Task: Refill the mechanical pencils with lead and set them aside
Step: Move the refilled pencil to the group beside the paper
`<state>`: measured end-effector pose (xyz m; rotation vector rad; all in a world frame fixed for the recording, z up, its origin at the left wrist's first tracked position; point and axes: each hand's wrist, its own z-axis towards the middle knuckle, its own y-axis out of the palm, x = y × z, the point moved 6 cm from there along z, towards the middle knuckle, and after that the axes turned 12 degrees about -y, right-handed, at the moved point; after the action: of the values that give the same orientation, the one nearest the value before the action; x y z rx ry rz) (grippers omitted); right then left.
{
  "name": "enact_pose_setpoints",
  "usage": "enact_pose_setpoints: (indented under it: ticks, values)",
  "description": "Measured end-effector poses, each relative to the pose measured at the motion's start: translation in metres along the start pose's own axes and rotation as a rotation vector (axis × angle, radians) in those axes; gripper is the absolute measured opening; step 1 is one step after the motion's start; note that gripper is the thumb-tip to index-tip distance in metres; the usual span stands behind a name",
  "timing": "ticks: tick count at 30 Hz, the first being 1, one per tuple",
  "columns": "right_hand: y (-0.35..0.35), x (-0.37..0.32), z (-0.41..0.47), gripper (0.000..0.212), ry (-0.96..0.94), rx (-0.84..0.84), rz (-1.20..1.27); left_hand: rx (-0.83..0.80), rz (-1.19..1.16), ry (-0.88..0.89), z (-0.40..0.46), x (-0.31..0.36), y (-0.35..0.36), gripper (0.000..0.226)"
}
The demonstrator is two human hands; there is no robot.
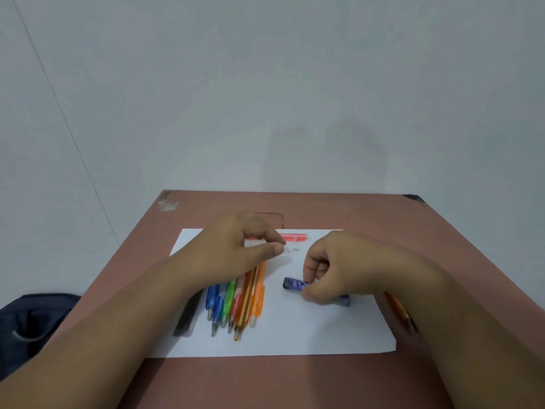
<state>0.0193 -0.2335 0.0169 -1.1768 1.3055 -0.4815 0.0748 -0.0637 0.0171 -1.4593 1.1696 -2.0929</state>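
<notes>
Several mechanical pencils (236,302) in blue, green, red and orange lie side by side on a white sheet of paper (295,335), tips toward me. My left hand (236,249) hovers over their far ends with its forefinger bent above the thumb. Whether it pinches anything is unclear. A red pencil (295,237) lies crosswise at the sheet's far edge, partly behind those fingers. A small white piece (295,248) lies just beyond the thumb tip. My right hand (330,273) grips a dark blue lead case (293,284) lying on the paper.
A black pen (187,317) lies at the paper's left edge. A yellow wooden pencil (398,308) sits on the brown table (324,208), partly under my right forearm. A dark bag (32,320) lies on the floor to the left.
</notes>
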Motion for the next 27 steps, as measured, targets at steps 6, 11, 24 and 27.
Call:
enact_pose_setpoints:
  ticks: [6, 11, 24, 27]
  values:
    - [-0.016, 0.011, 0.002, 0.013, -0.047, 0.293, 0.146, -0.046, -0.177, 0.018, -0.005, 0.009, 0.002, 0.017]
    - [-0.019, 0.007, 0.003, 0.013, -0.138, 0.41, 0.163, -0.012, -0.218, -0.029, -0.003, 0.007, 0.0, 0.015]
    - [-0.02, 0.003, 0.005, 0.015, -0.223, 0.617, 0.143, 0.134, -0.278, -0.099, 0.0, 0.001, -0.003, 0.012]
    - [-0.02, 0.003, 0.005, 0.01, -0.244, 0.639, 0.169, 0.153, -0.314, -0.109, -0.001, 0.002, -0.005, 0.01]
